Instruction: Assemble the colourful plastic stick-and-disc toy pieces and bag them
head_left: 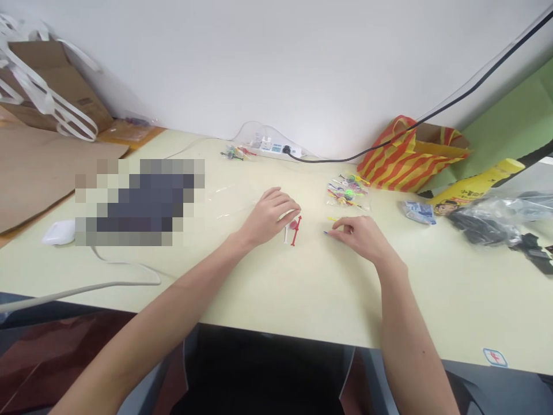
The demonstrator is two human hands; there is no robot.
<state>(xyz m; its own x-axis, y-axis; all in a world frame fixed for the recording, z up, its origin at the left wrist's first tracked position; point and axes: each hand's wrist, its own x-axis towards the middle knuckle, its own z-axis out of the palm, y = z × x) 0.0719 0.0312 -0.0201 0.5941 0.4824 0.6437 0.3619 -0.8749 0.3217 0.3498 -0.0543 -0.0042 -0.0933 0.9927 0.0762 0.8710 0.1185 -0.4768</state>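
My left hand [273,212] rests palm down over the middle of the table, fingers stretched out and thumb tip beside some small plastic pieces. Those are a red arrow-like stick [296,231], a white stick [286,234] and a pink round piece [294,225], partly covered by the hand. To the right, my right hand [355,235] pinches a small blue plastic piece [326,232] between thumb and fingers; most of it is hidden. A yellow piece [332,218] shows at its index finger. Behind that hand lies a clear bag of colourful plastic pieces [348,191].
More plastic pieces [237,152] lie by a power strip [272,151] at the wall. A striped paper bag [406,155], yellow bottle [475,187] and blue packet [419,212] stand right. A black cable [432,118] crosses above. Left are a white mouse-like object [59,232] and cardboard box [78,86].
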